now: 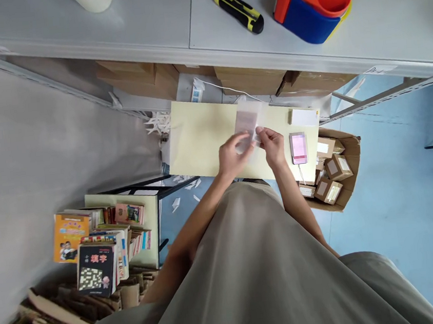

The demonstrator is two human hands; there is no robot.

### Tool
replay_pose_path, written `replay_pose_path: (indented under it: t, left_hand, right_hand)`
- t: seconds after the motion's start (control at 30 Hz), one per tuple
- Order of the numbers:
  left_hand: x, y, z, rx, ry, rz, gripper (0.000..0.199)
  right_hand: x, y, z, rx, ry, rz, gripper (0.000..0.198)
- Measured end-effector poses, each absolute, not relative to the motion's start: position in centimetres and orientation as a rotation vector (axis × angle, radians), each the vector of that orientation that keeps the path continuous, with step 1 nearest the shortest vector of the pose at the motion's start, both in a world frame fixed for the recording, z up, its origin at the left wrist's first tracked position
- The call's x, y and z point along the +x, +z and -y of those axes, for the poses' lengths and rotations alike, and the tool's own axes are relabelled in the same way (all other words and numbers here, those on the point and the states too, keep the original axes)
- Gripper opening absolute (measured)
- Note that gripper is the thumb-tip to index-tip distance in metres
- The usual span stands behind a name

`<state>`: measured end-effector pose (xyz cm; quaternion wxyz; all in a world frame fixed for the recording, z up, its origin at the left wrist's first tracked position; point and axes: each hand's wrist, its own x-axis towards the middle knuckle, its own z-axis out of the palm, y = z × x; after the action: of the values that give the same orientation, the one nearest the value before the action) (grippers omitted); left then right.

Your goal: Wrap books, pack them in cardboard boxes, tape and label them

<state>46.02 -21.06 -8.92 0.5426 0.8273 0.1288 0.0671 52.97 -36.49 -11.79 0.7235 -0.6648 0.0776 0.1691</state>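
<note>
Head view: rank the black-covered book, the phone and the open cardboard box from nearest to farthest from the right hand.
Measured from the right hand in the head view:
1. Phone, just to its right, on the pale tabletop.
2. Open cardboard box, farther right, beside the tabletop.
3. Black-covered book, well off to the lower left of the picture.

Pale yellow table [198,138] — phone [298,148], white box [304,117]; grey shelf [155,19] — yellow-black cutter [237,9], red-blue holder [307,18].
</note>
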Motion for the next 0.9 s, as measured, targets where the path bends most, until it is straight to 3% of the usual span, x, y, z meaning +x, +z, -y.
replay_pose_path:
  t: [0.13, 0.2, 0.47, 0.77, 0.9]
  left_hand:
    - [46.1, -8.0, 16.5, 1.661, 0.193, -0.500, 0.068]
    - [45.8, -7.1, 14.7, 1.514, 0.037, -0.478, 0.073]
    - [44.1, -4.2, 13.9, 1.381, -0.043, -0.457, 0.061]
    - [43.6, -6.5, 15.0, 1.805, 0.201, -0.454, 0.054]
    - [43.0, -7.4, 18.0, 1.857, 0.096, -0.352, 0.050]
  right_hand:
    - [53.6, -10.7, 38.6, -1.335, 0.529, -0.079, 0.060]
    - [53.3, -10.4, 38.8, -1.315, 0.559, -0.055, 0.061]
    - [52.0, -10.0, 38.0, -1.295, 0.623, -0.040, 0.068]
    - [52.0, -9.6, 37.1, -1.298, 0.635, -0.106, 0.059]
    - [50.2, -9.6, 34.8, -1.368, 0.579, -0.109, 0.054]
